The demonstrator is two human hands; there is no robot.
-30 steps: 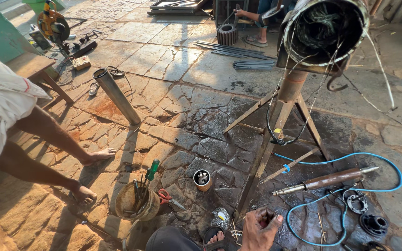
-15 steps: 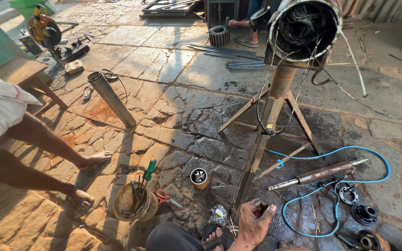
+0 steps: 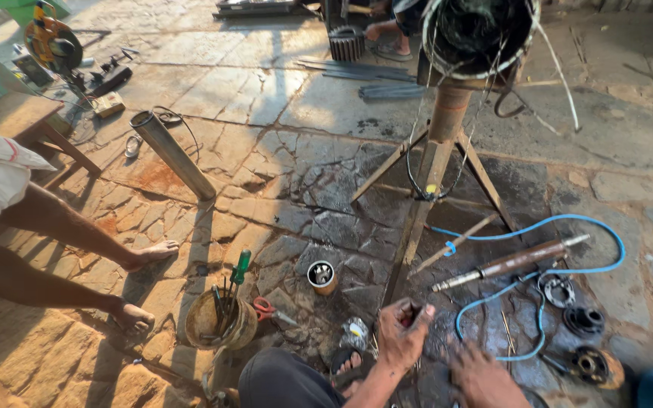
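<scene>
My left hand (image 3: 404, 332) is low in the head view, curled into a fist over the dark, oily stone floor; I cannot see anything inside it. It is just in front of the foot of a metal tripod stand (image 3: 434, 177). My right hand (image 3: 484, 375) is lower and to the right, fingers apart, resting near the floor beside a blue hose (image 3: 527, 227). My bent knee (image 3: 281, 381) and sandalled foot (image 3: 348, 363) lie to the left of the hands. A long rusty shaft (image 3: 508, 264) lies beyond my right hand.
The stand carries a wound motor housing (image 3: 478, 30). A tool bucket (image 3: 221, 323), a small tin (image 3: 321, 276) and red-handled pliers (image 3: 266, 308) sit to the left. Round black parts (image 3: 583, 320) lie at right. A steel pipe (image 3: 171, 155) and another person's legs (image 3: 62, 223) are further left.
The view has shifted slightly. My left hand has closed into a fist and moved a little up toward the stand. My right hand has come into view at the bottom.
</scene>
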